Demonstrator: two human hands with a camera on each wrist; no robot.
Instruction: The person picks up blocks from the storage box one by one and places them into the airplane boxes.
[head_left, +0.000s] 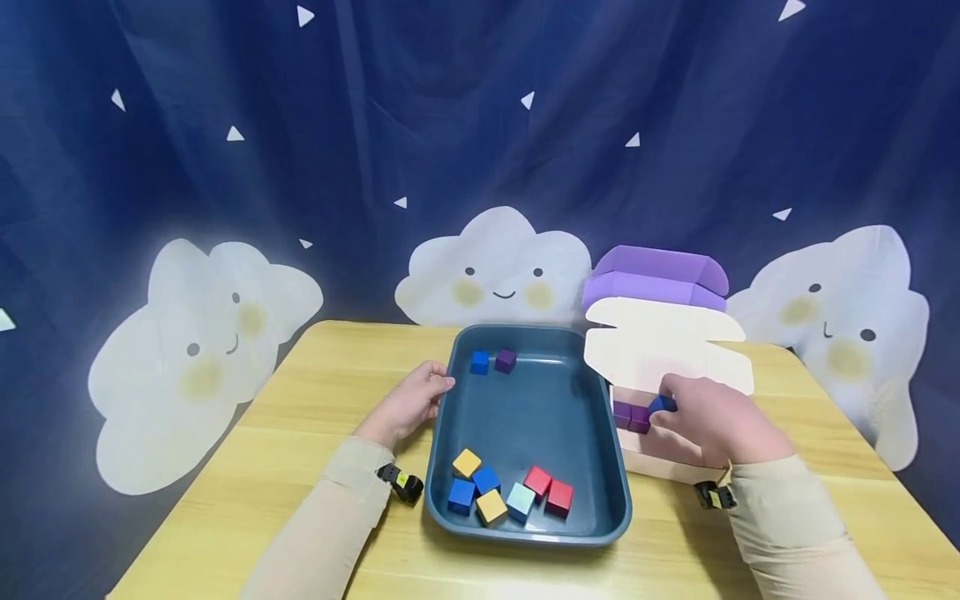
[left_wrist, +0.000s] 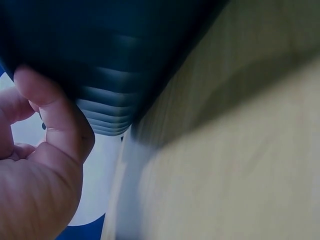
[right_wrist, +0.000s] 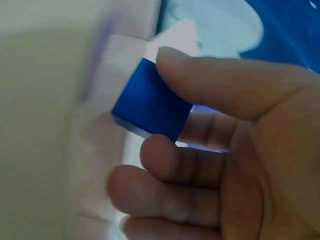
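My right hand (head_left: 708, 417) pinches a blue cube (right_wrist: 152, 100) between thumb and fingers, over the open cardboard box (head_left: 671, 473). In the right wrist view its lower fingers are bent below the cube. Two purple cubes (head_left: 631, 416) sit side by side in the box, just left of the held cube. My left hand (head_left: 408, 404) is beside the left wall of the dark blue-grey tray (head_left: 525, 417), its fingertips right at the rim. The left wrist view shows the thumb (left_wrist: 60, 110) against the outer wall, with the other fingers partly hidden behind it.
At the tray's far end lie a blue cube (head_left: 480, 362) and a purple cube (head_left: 506, 361). Near its front are yellow cubes (head_left: 467, 463), blue cubes (head_left: 461, 496), a pale green cube (head_left: 521, 502) and red cubes (head_left: 559, 497). The box's lid (head_left: 660, 333) stands raised behind it.
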